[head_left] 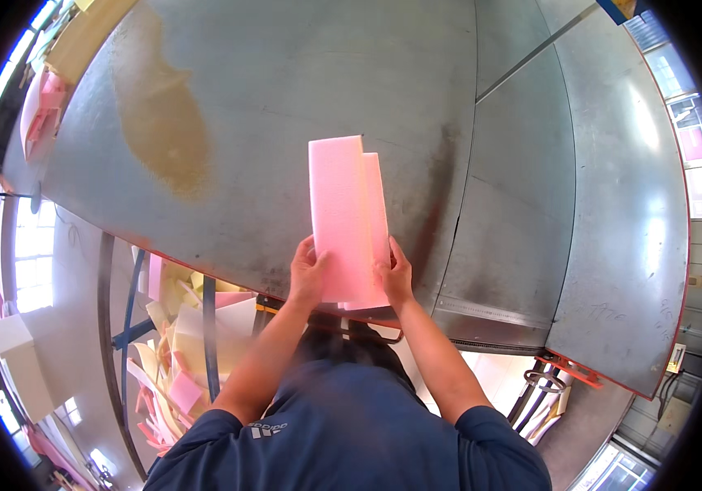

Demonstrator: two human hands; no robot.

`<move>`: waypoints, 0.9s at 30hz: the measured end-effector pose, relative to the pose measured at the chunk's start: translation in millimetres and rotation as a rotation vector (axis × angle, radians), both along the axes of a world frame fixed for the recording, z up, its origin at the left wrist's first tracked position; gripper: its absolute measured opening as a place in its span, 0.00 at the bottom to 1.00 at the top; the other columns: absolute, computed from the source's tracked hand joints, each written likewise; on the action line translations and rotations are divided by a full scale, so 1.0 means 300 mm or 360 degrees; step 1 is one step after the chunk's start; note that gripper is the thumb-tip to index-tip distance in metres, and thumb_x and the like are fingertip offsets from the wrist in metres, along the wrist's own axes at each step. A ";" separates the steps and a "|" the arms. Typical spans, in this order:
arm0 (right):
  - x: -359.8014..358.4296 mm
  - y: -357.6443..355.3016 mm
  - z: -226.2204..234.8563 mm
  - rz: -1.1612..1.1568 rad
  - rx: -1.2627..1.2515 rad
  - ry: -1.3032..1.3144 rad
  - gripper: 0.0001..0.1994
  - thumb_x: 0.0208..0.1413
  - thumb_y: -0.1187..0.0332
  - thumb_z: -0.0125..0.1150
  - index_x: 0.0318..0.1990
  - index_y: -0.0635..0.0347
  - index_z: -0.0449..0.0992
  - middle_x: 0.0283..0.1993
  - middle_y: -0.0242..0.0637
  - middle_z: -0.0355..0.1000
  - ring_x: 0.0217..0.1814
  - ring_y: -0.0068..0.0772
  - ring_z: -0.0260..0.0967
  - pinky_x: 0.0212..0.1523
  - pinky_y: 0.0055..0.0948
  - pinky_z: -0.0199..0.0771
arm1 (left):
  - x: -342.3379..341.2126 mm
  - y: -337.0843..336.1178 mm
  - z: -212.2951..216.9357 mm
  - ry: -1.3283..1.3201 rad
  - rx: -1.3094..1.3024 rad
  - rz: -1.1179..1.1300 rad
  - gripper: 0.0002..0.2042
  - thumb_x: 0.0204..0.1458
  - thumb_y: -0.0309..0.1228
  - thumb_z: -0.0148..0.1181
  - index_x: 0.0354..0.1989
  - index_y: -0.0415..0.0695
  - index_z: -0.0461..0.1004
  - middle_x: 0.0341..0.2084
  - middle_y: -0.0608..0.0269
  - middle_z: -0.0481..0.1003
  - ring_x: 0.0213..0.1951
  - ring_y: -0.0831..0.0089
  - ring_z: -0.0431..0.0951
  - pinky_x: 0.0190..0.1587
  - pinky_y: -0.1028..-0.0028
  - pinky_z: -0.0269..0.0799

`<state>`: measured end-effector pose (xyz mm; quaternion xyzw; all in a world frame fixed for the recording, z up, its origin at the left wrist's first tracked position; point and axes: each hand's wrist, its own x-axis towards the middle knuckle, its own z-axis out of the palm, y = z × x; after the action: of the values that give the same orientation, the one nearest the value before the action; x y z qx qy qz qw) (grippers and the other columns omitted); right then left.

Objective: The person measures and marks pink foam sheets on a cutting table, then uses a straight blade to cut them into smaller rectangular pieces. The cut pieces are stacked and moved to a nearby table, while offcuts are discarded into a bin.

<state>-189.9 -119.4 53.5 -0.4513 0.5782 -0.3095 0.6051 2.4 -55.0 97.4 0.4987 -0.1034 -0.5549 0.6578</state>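
both hands, left hand (308, 274) and right hand (394, 274), are holding maybe two pink foam boards (347, 221), fingers partly hiding underneath, at the grey surface (285, 98) edge.

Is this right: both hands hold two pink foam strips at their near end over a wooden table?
Not quite. The head view shows the left hand and right hand gripping the pink foam strips at their near end, but the table is sheet metal, not wood.

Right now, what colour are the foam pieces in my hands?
Pink foam pieces, clearest in the head view.
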 end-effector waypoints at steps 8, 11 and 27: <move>-0.014 0.013 -0.091 0.0057 -0.0178 0.0030 0.27 0.58 0.68 0.63 0.64 0.64 0.66 0.57 0.40 0.73 0.56 0.25 0.71 0.57 0.24 0.69 | -0.113 -0.024 -0.065 -0.0020 0.0078 -0.0039 0.22 0.58 0.23 0.59 0.60 0.40 0.61 0.45 0.58 0.76 0.46 0.73 0.77 0.50 0.72 0.75; -0.043 0.012 -0.144 0.0129 -0.0075 -0.0013 0.26 0.59 0.67 0.63 0.63 0.65 0.67 0.60 0.42 0.71 0.57 0.29 0.71 0.59 0.25 0.69 | -0.130 -0.025 -0.137 -0.0196 0.0286 -0.0048 0.21 0.58 0.23 0.60 0.59 0.39 0.64 0.44 0.58 0.77 0.45 0.74 0.77 0.47 0.73 0.75; 0.004 0.002 0.028 0.0455 -0.0162 0.0751 0.28 0.57 0.55 0.59 0.60 0.65 0.69 0.57 0.54 0.71 0.61 0.52 0.68 0.61 0.41 0.66 | -0.158 0.004 -0.175 -0.1251 0.0712 -0.0298 0.31 0.57 0.34 0.59 0.67 0.39 0.58 0.61 0.46 0.67 0.62 0.59 0.67 0.63 0.66 0.61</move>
<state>-188.7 -118.9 61.9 -0.6178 0.6171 -0.1361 0.4679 -44.9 -53.7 45.0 0.7896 -0.2670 -0.3894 0.3920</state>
